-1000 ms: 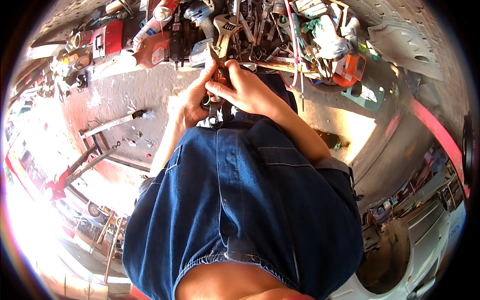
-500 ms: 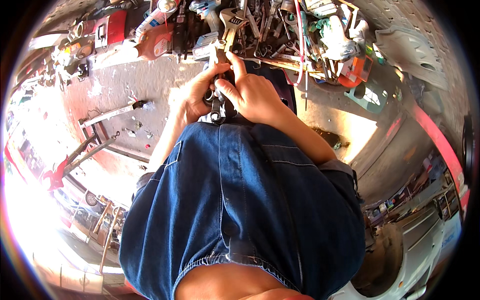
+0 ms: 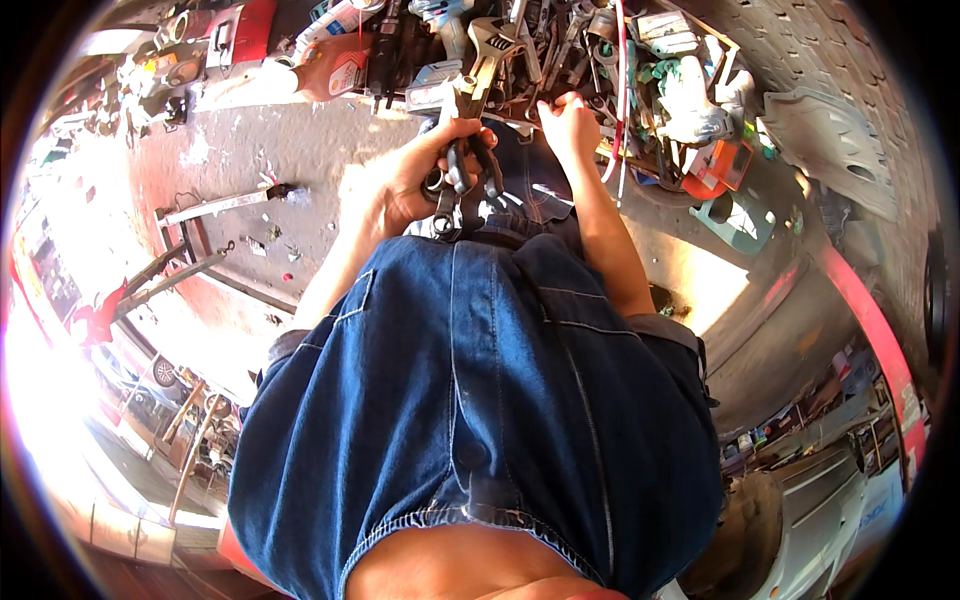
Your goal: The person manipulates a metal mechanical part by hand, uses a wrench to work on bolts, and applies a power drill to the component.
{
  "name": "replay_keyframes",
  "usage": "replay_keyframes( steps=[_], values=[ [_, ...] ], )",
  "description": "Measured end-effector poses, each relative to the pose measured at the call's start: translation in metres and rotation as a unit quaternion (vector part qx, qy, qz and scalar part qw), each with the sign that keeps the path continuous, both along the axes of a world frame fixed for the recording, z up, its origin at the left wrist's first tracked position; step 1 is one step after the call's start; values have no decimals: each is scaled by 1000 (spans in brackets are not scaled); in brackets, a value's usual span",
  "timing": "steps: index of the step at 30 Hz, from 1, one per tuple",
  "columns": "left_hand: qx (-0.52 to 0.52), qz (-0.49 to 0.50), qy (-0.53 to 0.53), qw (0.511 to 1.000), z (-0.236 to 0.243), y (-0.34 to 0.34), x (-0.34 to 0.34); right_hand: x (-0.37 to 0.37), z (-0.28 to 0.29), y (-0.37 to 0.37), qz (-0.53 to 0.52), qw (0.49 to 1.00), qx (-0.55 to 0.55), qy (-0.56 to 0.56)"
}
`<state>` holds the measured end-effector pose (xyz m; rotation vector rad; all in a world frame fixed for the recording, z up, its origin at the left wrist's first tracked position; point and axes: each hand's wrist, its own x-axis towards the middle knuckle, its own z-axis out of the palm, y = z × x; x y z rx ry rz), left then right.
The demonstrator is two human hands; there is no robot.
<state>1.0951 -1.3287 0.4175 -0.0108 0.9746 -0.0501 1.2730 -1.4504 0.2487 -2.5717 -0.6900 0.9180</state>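
My left hand (image 3: 418, 172) is closed round a bundle of metal hand tools. Out of its far side rises a large adjustable wrench (image 3: 494, 44), its jaw up among the tool pile. Black-handled pliers (image 3: 468, 165) hang in the same grip, beside a ring-ended dark tool (image 3: 447, 218) near my lap. My right hand (image 3: 570, 128) is apart from the bundle, at the near edge of the tool pile (image 3: 575, 55). Its fingers are curled together; whatever they hold, if anything, is hidden.
Beyond my hands lie an orange-red bottle (image 3: 335, 72), a red case (image 3: 240, 35) and a small box (image 3: 432, 85). Work gloves (image 3: 692, 100) and an orange container (image 3: 718, 165) sit at the right. A metal frame (image 3: 190, 260) stands on the floor at left.
My right hand has left the tools in my left hand and moved away to the right, toward the pile. The black plier handles now show. My left hand keeps its grip.
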Motion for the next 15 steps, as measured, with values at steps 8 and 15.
replay_keyframes(
  steps=[8, 15],
  values=[
    [25, -4, 29, 999, 4, -1, 6, 18, -37, -29, 36, 997, 38, -59],
    [-4, -5, 7, 1000, 11, 3, 7, 34, -14, -58, 35, 978, 98, -178]
  ],
)
